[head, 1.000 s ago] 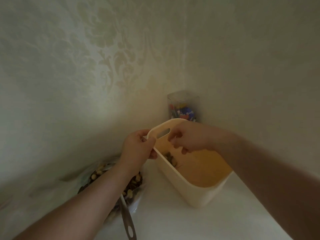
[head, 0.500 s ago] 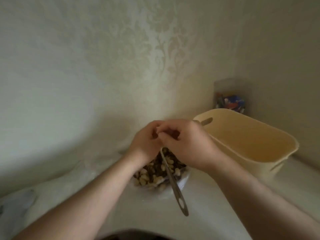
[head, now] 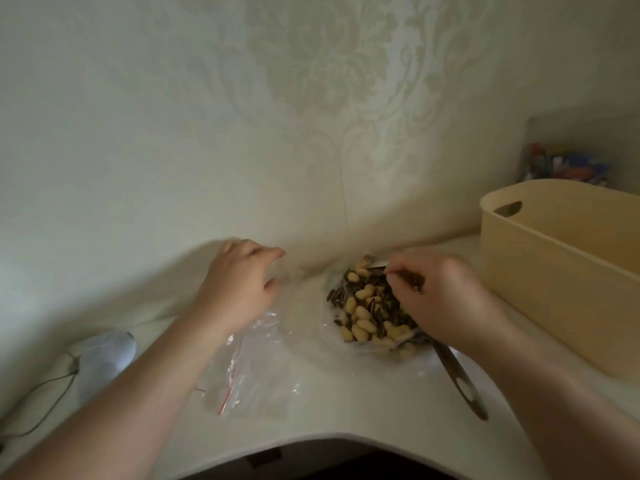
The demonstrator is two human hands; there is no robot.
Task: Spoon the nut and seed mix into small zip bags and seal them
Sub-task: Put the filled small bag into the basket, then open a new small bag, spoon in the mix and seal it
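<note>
The nut and seed mix (head: 367, 306), peanuts and dark striped seeds, lies in an open clear bag on the white table (head: 346, 403). My right hand (head: 443, 303) covers the bag's right side and pinches its upper rim. A metal spoon (head: 460, 382) sticks out from under that hand, handle toward me. Empty small zip bags (head: 246, 372) with red strips lie flat to the left. My left hand (head: 239, 289) hovers over their far end, blurred, fingers loosely curled with nothing plainly held.
A cream plastic basket (head: 554, 271) stands at the right, and behind it a clear box of coloured items (head: 564, 168). At the left lies a pale object (head: 104, 355) with a dark cable. The wallpapered wall is close behind; the table's curved edge runs near me.
Both hands left the basket and came to the mix bag. My view swung left. Then my left hand moved left to the empty zip bags while the right stayed at the mix bag.
</note>
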